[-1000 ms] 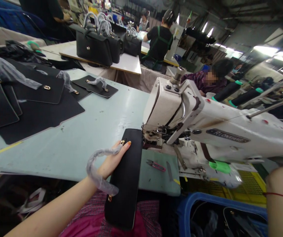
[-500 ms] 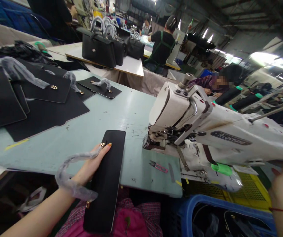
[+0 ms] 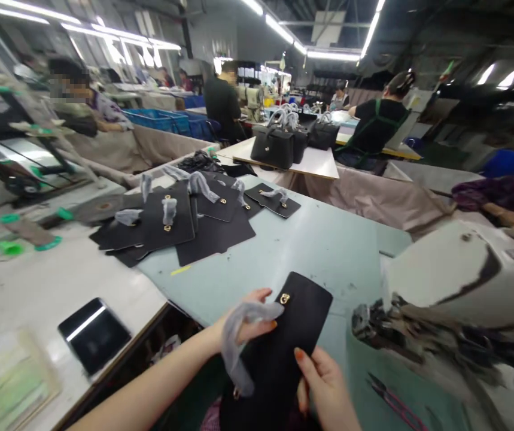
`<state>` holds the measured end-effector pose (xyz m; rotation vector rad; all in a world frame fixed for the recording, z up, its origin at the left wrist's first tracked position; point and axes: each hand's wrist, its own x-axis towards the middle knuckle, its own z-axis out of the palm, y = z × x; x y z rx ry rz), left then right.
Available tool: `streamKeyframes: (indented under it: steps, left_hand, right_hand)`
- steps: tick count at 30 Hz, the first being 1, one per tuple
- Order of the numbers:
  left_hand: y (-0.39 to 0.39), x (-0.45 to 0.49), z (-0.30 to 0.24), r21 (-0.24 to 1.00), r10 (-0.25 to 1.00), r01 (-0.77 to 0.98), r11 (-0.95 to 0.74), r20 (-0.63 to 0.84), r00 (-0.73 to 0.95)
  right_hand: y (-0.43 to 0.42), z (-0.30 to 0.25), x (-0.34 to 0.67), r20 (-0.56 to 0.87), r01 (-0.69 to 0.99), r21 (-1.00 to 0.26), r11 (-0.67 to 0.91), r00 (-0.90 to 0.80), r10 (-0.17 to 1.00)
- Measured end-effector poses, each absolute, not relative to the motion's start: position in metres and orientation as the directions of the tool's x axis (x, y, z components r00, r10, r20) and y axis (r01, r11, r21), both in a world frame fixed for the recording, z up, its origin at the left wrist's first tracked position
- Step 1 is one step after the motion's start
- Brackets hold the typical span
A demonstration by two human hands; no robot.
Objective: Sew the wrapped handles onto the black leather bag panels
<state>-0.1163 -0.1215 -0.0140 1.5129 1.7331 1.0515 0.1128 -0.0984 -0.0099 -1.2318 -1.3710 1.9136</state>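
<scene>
A black bag panel point(image 3: 279, 359) is tilted over the front edge of the pale green table. Its handle point(image 3: 234, 341) is wrapped in clear plastic and joined to the panel by gold-coloured fittings. My right hand point(image 3: 324, 383) pinches the panel's right edge, thumb on top and fingers underneath. At the left edge, my left hand point(image 3: 252, 317) reaches behind the wrapped handle, its fingers stretched out and apart near the upper fitting. Thread snips point(image 3: 395, 404) with pink handles lie on the table to the right of my right hand.
A white sewing machine point(image 3: 449, 281) stands at the right. Similar black panels point(image 3: 216, 233) with wrapped handles are piled further back on the table. A dark tablet point(image 3: 94, 335) rests on the white table at left. Finished black handbags point(image 3: 272, 146) stand behind; co-workers sit beyond.
The view has swung left. My right hand has come in from the far right and taken hold of the panel's right edge. My left hand's fingers have come off the upper fitting.
</scene>
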Motion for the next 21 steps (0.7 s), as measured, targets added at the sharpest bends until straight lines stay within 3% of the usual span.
streamKeyframes:
  steps: [3,6,7,9,10,12,15,18,21]
  left_hand:
    - [-0.105,-0.197,-0.015,0.744,0.854,0.654,0.134,0.249,-0.457]
    - [-0.088,-0.285,-0.006,0.649,0.575,0.671,0.359,0.412,-0.707]
    - [-0.084,-0.312,-0.004,0.583,0.443,0.631,0.512,0.45,-0.775]
    - [-0.077,-0.359,-0.003,0.549,0.331,0.551,0.628,0.452,-0.828]
    - [-0.074,-0.378,-0.004,0.535,0.327,0.529,0.658,0.43,-0.842]
    - [-0.066,-0.408,-0.01,0.516,0.391,0.53,0.672,0.36,-0.847]
    - [-0.051,-0.431,-0.022,0.468,0.519,0.588,0.66,0.282,-0.807]
    - [-0.039,-0.431,-0.035,0.427,0.626,0.671,0.606,0.264,-0.734]
    - [-0.036,-0.415,-0.047,0.408,0.699,0.735,0.542,0.267,-0.663]
  right_hand:
    - [-0.033,0.006,0.094,-0.231,-0.017,-0.968,-0.251,-0.335,0.914]
    - [0.015,0.004,0.081,-0.127,-0.291,-0.936,-0.197,-0.243,0.962]
    - [0.022,-0.005,0.079,-0.125,-0.305,-0.931,-0.202,-0.253,0.959]
    - [0.021,-0.036,0.081,-0.127,-0.142,-0.976,-0.167,-0.255,0.959]
    - [0.015,-0.055,0.084,-0.098,0.013,-0.995,-0.098,-0.248,0.964]
    - [0.002,-0.093,0.093,0.093,0.292,-0.938,0.187,-0.307,0.947]
    - [-0.011,-0.127,0.104,0.433,0.369,-0.626,0.687,-0.568,0.7]
    - [-0.013,-0.128,0.106,0.543,0.38,-0.39,0.839,-0.641,0.542]
    - [-0.011,-0.118,0.104,0.564,0.405,-0.317,0.858,-0.647,0.514]
